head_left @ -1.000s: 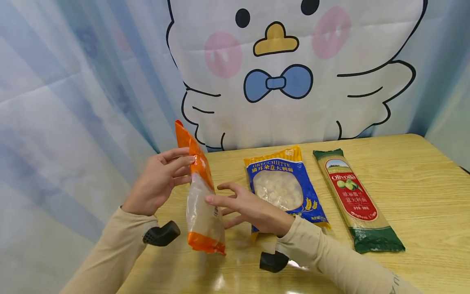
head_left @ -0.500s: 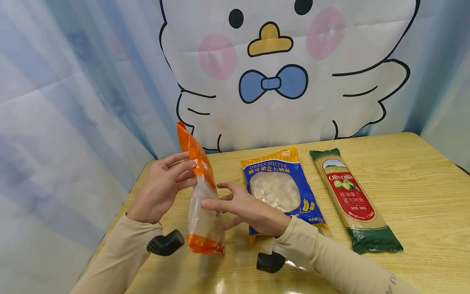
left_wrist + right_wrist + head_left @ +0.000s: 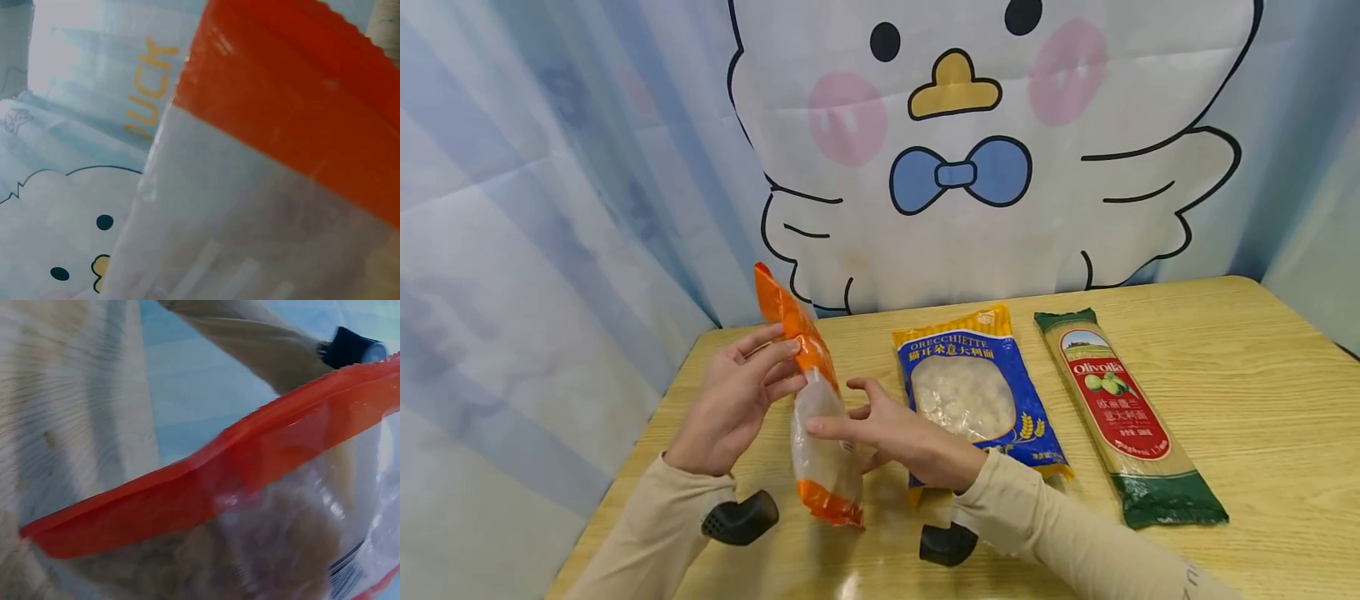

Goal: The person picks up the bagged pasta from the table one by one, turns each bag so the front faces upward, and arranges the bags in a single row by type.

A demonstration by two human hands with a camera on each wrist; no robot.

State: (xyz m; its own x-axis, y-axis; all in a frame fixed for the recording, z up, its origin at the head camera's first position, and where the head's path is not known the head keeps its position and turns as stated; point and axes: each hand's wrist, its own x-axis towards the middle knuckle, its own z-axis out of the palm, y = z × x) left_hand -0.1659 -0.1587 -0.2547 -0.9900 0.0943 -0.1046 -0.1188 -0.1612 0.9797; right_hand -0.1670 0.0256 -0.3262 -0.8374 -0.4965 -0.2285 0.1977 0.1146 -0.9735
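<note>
An orange-ended clear pasta bag [image 3: 820, 458] stands tilted above the table at the left, its top leaning left. The left hand [image 3: 730, 408] pinches its orange upper part between thumb and fingers. Lower down, the right hand [image 3: 902, 433] holds the bag's side, thumb across the near face and fingers curved at the right edge, partly hidden. In the left wrist view, the orange band and pale, blurred contents of the bag [image 3: 250, 206] fill much of the picture. The right wrist view shows the bag's orange sealed end [image 3: 144, 519] and lumpy pieces behind clear film.
A blue-and-yellow orecchiette bag [image 3: 966, 392] lies just beyond the right hand. Farther right is a green-ended spaghetti packet [image 3: 1123, 408]. The wooden table [image 3: 1262, 375] meets a curtain with a cartoon bird [image 3: 955, 250] at its back edge.
The bag's top has dipped slightly and leans more to the left, while its lower end has swung a little right. Both hands have stayed on it. The head view has shifted slightly.
</note>
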